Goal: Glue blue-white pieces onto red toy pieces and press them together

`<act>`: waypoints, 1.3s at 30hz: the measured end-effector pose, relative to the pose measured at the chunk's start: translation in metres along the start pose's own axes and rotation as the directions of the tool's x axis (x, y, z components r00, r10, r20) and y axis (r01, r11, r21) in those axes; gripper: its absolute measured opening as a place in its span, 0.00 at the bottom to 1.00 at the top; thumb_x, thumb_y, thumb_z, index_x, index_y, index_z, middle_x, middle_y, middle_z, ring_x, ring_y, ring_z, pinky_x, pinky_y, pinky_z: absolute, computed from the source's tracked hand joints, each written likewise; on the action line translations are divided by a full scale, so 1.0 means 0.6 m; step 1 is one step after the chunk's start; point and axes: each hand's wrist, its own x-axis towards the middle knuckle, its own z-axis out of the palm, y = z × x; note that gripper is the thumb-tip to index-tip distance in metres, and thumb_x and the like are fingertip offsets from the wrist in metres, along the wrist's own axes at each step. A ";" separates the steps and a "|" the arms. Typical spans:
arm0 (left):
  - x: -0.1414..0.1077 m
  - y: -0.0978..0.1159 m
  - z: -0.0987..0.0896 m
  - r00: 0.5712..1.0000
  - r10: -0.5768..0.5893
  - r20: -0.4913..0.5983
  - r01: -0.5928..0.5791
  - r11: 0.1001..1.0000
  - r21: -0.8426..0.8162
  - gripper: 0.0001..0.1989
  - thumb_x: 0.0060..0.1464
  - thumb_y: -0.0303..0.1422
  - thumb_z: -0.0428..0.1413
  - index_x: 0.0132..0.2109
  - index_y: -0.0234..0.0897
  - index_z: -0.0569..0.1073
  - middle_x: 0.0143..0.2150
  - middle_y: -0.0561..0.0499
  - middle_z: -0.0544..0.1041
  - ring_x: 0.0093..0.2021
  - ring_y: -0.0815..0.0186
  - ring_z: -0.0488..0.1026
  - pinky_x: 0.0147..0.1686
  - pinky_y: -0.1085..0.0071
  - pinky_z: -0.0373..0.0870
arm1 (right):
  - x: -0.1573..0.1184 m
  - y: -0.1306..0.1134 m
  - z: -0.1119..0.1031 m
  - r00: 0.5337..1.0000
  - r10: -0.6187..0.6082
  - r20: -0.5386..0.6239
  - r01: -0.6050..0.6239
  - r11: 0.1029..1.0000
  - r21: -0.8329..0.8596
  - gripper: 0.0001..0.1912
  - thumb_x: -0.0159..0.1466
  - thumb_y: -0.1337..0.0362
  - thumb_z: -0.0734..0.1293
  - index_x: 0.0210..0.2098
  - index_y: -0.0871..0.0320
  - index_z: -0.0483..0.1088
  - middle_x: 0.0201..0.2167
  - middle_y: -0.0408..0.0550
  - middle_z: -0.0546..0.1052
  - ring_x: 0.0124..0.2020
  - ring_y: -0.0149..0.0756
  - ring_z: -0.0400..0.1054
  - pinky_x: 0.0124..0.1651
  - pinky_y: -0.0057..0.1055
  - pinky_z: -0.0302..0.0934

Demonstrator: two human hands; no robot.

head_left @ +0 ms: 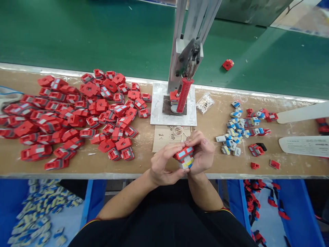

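Note:
Between my left hand (167,163) and my right hand (202,154) is a small toy robot torso (184,157), red with light blue windows above and white, yellow and blue below. Fingers of both hands close round it from either side, just over the table's front edge. Beyond my hands stands a lever press (185,94) with a red ribbed handle, and a red part (174,96) sits on its dark base block. A piece of cardboard (160,140) with a ring of white cord (178,130) lies between press and hands.
Many red toy pieces (74,113) cover the table's left side. White-blue-yellow pieces (235,130) are heaped at right, beside two white paddles (304,145). A small plastic bag (205,102) lies by the press. Blue bins (88,202) stand below the edge. One red piece (227,64) rests on the green belt.

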 end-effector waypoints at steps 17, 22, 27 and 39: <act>0.142 -0.067 -0.132 0.851 -0.130 0.510 -0.035 0.953 0.301 0.19 0.66 0.41 0.65 0.59 0.38 0.77 0.70 0.35 0.75 0.63 0.49 0.81 0.59 0.56 0.82 | 0.113 0.012 -0.065 0.882 -0.160 0.443 0.220 0.972 -0.086 0.23 0.73 0.40 0.62 0.43 0.51 0.75 0.53 0.53 0.77 0.43 0.42 0.72 0.38 0.38 0.66; 0.248 -0.139 -0.135 0.531 -0.336 0.778 -0.112 0.882 0.457 0.14 0.63 0.39 0.63 0.53 0.37 0.80 0.80 0.40 0.63 0.64 0.49 0.80 0.64 0.56 0.76 | 0.188 0.025 -0.038 0.630 -0.062 0.774 0.324 0.927 -0.189 0.31 0.72 0.31 0.59 0.40 0.50 0.75 0.46 0.50 0.81 0.49 0.43 0.74 0.51 0.44 0.71; 0.260 -0.158 -0.106 0.511 -0.362 0.780 -0.119 0.869 0.481 0.10 0.59 0.36 0.63 0.46 0.37 0.81 0.79 0.42 0.66 0.61 0.49 0.82 0.60 0.58 0.77 | 0.193 -0.010 -0.052 0.553 -0.040 0.832 0.153 0.987 -0.055 0.35 0.69 0.27 0.58 0.41 0.49 0.76 0.40 0.47 0.84 0.42 0.40 0.80 0.46 0.43 0.77; 0.267 -0.137 -0.111 0.459 -0.428 0.778 -0.156 0.824 0.545 0.08 0.60 0.36 0.60 0.43 0.37 0.78 0.80 0.41 0.64 0.54 0.51 0.84 0.51 0.58 0.77 | 0.351 -0.251 0.060 0.729 -0.069 0.681 0.108 0.994 -0.015 0.24 0.61 0.59 0.37 0.14 0.68 0.29 0.48 0.34 0.83 0.59 0.35 0.74 0.38 0.26 0.59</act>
